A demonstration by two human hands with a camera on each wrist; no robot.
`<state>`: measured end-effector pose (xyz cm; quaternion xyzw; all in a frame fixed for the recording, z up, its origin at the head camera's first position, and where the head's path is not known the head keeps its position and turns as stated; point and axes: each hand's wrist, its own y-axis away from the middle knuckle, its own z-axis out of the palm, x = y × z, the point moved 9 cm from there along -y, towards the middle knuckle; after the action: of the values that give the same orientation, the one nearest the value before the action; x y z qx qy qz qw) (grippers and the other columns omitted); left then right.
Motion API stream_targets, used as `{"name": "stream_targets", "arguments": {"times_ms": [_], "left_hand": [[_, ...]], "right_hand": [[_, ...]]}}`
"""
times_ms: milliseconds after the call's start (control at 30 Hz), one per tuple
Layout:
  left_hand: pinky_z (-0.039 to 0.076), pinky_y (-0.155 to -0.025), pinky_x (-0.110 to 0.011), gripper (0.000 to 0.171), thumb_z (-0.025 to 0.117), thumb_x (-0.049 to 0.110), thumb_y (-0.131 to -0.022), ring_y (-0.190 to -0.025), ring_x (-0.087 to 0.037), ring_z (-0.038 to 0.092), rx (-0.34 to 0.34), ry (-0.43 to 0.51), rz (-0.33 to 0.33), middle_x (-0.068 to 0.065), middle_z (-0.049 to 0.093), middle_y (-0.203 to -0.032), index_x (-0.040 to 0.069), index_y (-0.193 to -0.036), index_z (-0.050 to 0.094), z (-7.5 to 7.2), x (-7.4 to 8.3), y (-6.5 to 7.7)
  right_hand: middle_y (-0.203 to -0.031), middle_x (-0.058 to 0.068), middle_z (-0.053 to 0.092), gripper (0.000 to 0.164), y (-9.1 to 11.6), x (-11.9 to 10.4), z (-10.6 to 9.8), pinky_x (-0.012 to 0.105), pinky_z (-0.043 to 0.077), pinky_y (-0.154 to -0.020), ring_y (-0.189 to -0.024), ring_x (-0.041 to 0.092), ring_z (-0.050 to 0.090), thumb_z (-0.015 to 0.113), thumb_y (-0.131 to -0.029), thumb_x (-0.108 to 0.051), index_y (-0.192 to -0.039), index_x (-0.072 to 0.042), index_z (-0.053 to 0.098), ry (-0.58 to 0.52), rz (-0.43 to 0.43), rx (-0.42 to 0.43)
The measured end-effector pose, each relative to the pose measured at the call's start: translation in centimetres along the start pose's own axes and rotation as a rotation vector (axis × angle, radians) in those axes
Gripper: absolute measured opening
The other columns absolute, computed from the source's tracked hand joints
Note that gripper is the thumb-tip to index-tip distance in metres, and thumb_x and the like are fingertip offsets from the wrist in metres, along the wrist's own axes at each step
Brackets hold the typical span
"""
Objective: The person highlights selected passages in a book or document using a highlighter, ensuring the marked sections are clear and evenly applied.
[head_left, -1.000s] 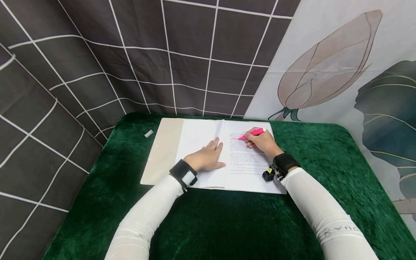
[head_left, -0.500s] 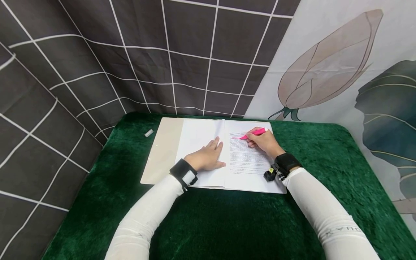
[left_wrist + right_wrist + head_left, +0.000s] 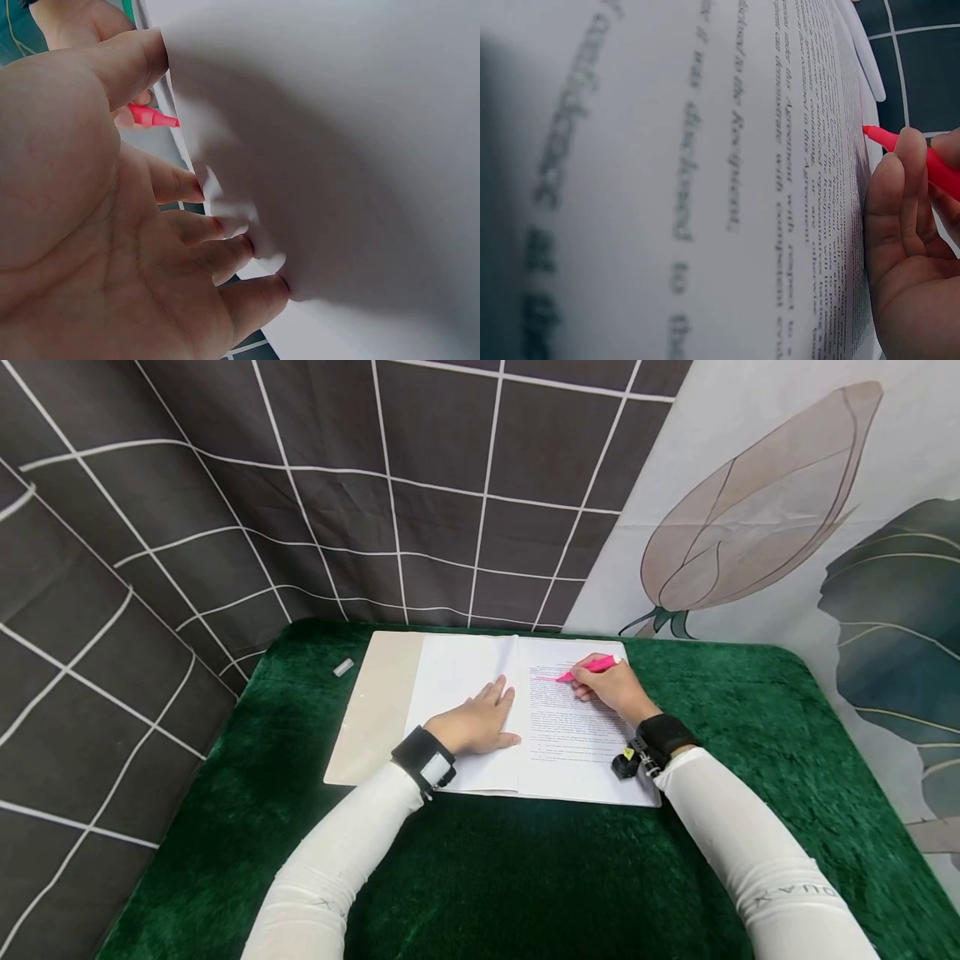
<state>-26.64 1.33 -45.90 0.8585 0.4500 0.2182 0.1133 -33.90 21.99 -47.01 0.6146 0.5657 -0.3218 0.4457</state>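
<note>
My right hand (image 3: 611, 683) pinches a pink highlighter (image 3: 602, 664) whose tip touches the upper lines of a printed page (image 3: 570, 727). A pink streak runs along the text there. In the right wrist view the highlighter (image 3: 885, 138) meets the sheet near its far edge, with the curled fingers (image 3: 887, 195) resting beside it. Spread over the blank left-hand page (image 3: 461, 668), my left hand (image 3: 476, 724) lies with straight fingers, close to the fold. Its fingertips (image 3: 276, 289) press on the white paper (image 3: 375, 150) in the left wrist view.
Both pages lie in an opened beige folder (image 3: 378, 710) on a green plush cloth (image 3: 480, 877). A small whitish block (image 3: 343, 667) sits left of the folder. Behind the table hangs a dark gridded curtain (image 3: 442, 518), with a leaf-print cloth (image 3: 750, 527) on the right.
My right hand and the highlighter have slid slightly to the right along the line of text, lengthening the pink streak. The left hand has stayed in place.
</note>
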Motion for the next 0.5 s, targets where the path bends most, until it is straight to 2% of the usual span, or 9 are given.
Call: {"name": "stream_targets", "arguments": {"times_ms": [233, 500], "left_hand": [[0.022, -0.116, -0.052, 0.085, 0.047, 0.051, -0.098, -0.148, -0.035, 0.004, 0.001, 0.004, 0.005, -0.021, -0.006, -0.163, 0.002, -0.156, 0.008, -0.04, 0.02, 0.04], [0.023, -0.116, -0.052, 0.084, 0.047, 0.051, -0.098, -0.148, -0.035, 0.004, 0.007, 0.004, 0.006, -0.021, -0.006, -0.163, 0.002, -0.156, 0.009, -0.02, 0.03, 0.0]], "right_hand": [[-0.074, 0.003, 0.071, 0.033, 0.07, 0.07, -0.34, 0.018, 0.056, -0.055, -0.058, 0.008, 0.066, 0.068, -0.091, -0.024, -0.106, 0.005, 0.065, -0.004, -0.013, 0.006], [-0.076, 0.005, 0.072, 0.028, 0.2, 0.09, -0.83, 0.017, 0.055, -0.055, -0.058, 0.008, 0.065, 0.066, -0.092, -0.024, -0.105, 0.001, 0.067, 0.057, -0.003, 0.026]]}}
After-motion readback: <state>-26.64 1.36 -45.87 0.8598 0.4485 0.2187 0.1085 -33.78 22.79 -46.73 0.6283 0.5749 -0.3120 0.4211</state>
